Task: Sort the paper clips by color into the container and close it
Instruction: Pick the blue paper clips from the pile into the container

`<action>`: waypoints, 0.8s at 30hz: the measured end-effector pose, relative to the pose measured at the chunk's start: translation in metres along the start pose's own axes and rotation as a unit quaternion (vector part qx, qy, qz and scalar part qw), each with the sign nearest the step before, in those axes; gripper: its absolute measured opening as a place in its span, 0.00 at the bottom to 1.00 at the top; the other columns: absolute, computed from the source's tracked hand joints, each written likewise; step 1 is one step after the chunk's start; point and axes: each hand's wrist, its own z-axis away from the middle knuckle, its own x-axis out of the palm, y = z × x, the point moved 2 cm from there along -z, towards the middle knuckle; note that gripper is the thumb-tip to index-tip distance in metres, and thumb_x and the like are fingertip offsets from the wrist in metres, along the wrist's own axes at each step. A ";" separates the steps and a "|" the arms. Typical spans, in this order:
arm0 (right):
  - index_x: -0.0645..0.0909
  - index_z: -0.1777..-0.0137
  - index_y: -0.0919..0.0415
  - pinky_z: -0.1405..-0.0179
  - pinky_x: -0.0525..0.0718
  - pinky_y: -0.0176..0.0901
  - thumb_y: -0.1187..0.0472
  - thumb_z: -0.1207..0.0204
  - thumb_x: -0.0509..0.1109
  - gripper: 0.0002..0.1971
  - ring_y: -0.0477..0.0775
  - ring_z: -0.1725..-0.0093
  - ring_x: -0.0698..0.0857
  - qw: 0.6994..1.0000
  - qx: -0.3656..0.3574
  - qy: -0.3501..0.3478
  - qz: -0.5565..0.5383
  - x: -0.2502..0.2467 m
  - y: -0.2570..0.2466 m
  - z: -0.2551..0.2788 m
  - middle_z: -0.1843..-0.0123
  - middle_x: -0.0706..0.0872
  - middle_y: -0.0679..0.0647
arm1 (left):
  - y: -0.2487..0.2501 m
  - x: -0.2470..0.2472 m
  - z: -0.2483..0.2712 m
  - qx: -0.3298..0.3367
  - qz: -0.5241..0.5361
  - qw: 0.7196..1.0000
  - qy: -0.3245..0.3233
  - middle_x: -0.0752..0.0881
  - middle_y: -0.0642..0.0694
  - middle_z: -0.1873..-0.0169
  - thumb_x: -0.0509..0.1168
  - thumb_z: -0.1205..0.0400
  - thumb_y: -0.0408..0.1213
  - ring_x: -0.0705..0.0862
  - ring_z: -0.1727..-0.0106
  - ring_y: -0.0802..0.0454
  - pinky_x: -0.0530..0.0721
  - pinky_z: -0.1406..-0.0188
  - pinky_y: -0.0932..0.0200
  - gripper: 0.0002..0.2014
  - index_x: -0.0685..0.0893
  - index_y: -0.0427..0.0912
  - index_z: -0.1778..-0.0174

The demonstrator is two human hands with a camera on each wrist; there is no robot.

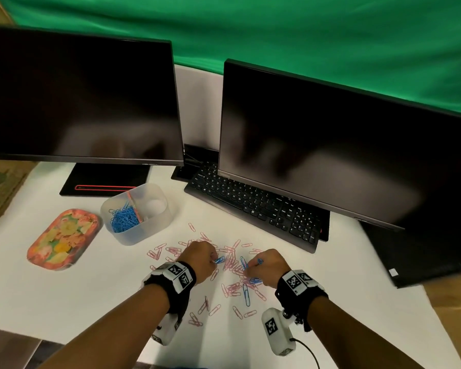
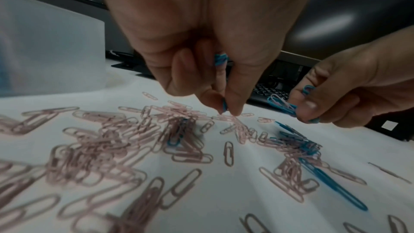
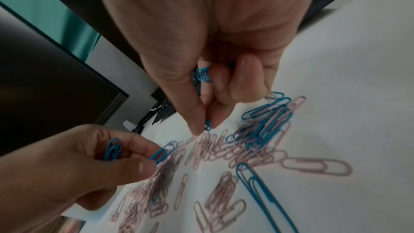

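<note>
Pink paper clips lie scattered on the white table, with a few blue paper clips among them. My left hand hovers over the pile, pinching blue clips at its fingertips with more tucked in its curled fingers. My right hand is close beside it and pinches a blue clip, another bunch held in its palm. The translucent container stands open at the back left. Its left compartment holds blue clips; the right one looks empty.
A floral lid lies left of the container. A black keyboard and two dark monitors stand behind the pile. A monitor base sits behind the container. The table's front edge is near my forearms.
</note>
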 end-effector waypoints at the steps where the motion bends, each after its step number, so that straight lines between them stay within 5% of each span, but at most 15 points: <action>1: 0.86 0.68 0.56 0.83 0.71 0.26 0.65 0.34 0.79 0.06 0.40 0.77 0.77 1.000 -0.003 -0.002 -0.011 -0.001 -0.001 0.001 0.75 0.82 0.45 | 0.000 -0.001 0.000 0.006 -0.002 1.000 -0.003 0.87 0.43 0.59 0.65 0.23 0.33 0.85 0.55 0.45 0.79 0.58 0.62 0.05 0.86 0.41 0.60; 6: 0.86 0.67 0.58 0.83 0.70 0.29 0.67 0.33 0.79 0.06 0.38 0.84 0.74 0.999 0.001 -0.031 -0.040 -0.003 -0.007 0.010 0.83 0.79 0.42 | -0.005 -0.004 0.001 -0.011 0.038 0.999 0.004 0.86 0.47 0.62 0.68 0.21 0.39 0.82 0.60 0.51 0.77 0.61 0.66 0.07 0.88 0.41 0.57; 12: 0.88 0.54 0.58 0.79 0.74 0.31 0.64 0.33 0.79 0.08 0.44 0.71 0.79 0.998 0.008 -0.059 -0.003 -0.007 -0.011 0.014 0.69 0.82 0.48 | -0.009 -0.004 0.006 -0.019 0.099 0.995 0.011 0.86 0.48 0.60 0.69 0.22 0.37 0.82 0.61 0.53 0.73 0.69 0.72 0.04 0.85 0.47 0.63; 16: 0.89 0.58 0.62 0.78 0.73 0.33 0.64 0.34 0.79 0.05 0.46 0.75 0.76 0.997 0.015 -0.059 -0.049 -0.007 -0.014 0.014 0.76 0.80 0.47 | -0.010 -0.006 0.008 -0.038 0.195 0.980 -0.005 0.89 0.48 0.59 0.68 0.24 0.32 0.82 0.62 0.53 0.77 0.66 0.69 0.05 0.87 0.46 0.57; 19: 0.87 0.62 0.64 0.78 0.68 0.35 0.68 0.33 0.77 0.02 0.48 0.80 0.69 0.989 0.028 -0.068 -0.131 -0.003 -0.018 0.009 0.79 0.75 0.49 | -0.008 -0.011 0.012 -0.065 0.315 0.947 -0.028 0.85 0.50 0.69 0.67 0.23 0.28 0.74 0.72 0.53 0.74 0.77 0.67 0.08 0.87 0.40 0.50; 24: 0.81 0.61 0.69 0.82 0.59 0.31 0.74 0.26 0.69 0.03 0.47 0.80 0.64 0.966 0.019 -0.094 -0.240 0.012 -0.058 0.008 0.70 0.79 0.59 | -0.016 -0.023 0.020 -0.125 0.570 0.811 -0.041 0.83 0.41 0.68 0.57 0.19 0.25 0.69 0.74 0.52 0.63 0.77 0.62 0.09 0.82 0.37 0.52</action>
